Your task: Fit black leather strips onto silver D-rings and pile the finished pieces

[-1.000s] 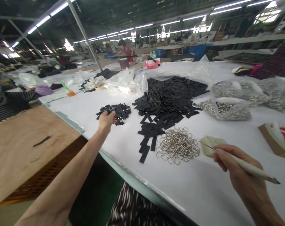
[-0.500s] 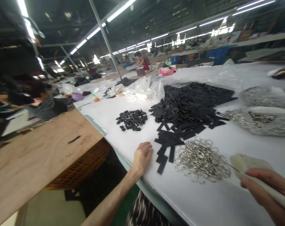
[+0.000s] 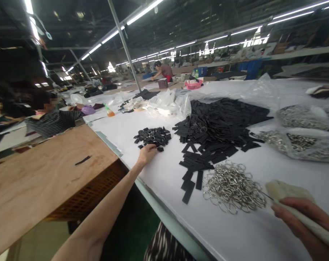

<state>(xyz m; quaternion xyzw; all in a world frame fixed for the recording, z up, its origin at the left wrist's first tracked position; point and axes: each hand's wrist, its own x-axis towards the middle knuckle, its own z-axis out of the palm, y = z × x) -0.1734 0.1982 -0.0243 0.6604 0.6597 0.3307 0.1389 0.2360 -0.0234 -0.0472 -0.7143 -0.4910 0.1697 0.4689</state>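
My left hand (image 3: 146, 153) reaches out to the near edge of a small heap of folded black pieces (image 3: 153, 136) on the white table (image 3: 235, 235); its fingers are curled at a stray black piece, and I cannot tell if they hold it. My right hand (image 3: 303, 221) at the lower right is closed on a thin white brush-like tool (image 3: 303, 220), whose dark tip rests on a pale lump (image 3: 285, 189). Between the hands lie a pile of metal rings (image 3: 231, 186) and a large spread of black strips (image 3: 221, 121).
Clear bags of metal rings (image 3: 297, 141) lie at the right. Crumpled plastic bags (image 3: 164, 101), an orange-topped bottle (image 3: 108, 111) and a pink basket (image 3: 193, 85) sit further back. A wooden bench (image 3: 42, 170) with one black strip (image 3: 82, 160) stands left; other people work beyond.
My left hand drew back from the small black heap to the table's near edge, then reached out to the heap again. The view shifted left. My right hand kept hold of the tool.
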